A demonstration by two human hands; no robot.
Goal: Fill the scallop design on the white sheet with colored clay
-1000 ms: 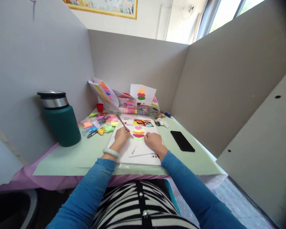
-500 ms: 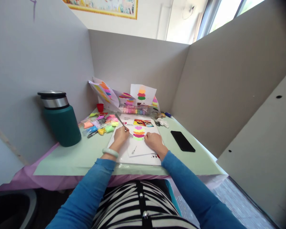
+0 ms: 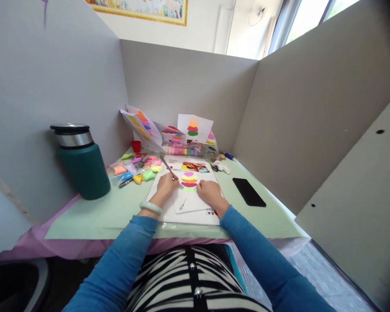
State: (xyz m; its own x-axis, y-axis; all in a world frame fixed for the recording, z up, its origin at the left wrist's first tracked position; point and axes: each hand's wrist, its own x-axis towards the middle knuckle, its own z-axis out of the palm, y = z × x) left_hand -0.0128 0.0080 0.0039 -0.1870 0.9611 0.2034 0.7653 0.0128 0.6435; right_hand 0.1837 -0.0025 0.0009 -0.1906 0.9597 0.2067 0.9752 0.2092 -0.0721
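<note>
My left hand (image 3: 165,184) is closed around a thin metal tool (image 3: 169,168), whose tip touches the left edge of a stacked clay shape (image 3: 189,180) of pink, yellow, red and green layers. That shape lies on a white sheet (image 3: 188,201) on top of a white board (image 3: 169,212). My right hand (image 3: 209,191) rests on the sheet just right of the shape, fingers curled and pressing the paper. A pale bangle (image 3: 151,208) circles my left wrist.
Small bags of coloured clay (image 3: 136,169) lie left of the board. A green flask (image 3: 81,161) stands at the far left. A black phone (image 3: 248,192) lies to the right. Finished sheets (image 3: 195,128) and a clay box (image 3: 183,151) lean at the back wall.
The tool in my left hand has shifted slightly, its tip working along the shape's left edge. My right hand has stayed where it was.
</note>
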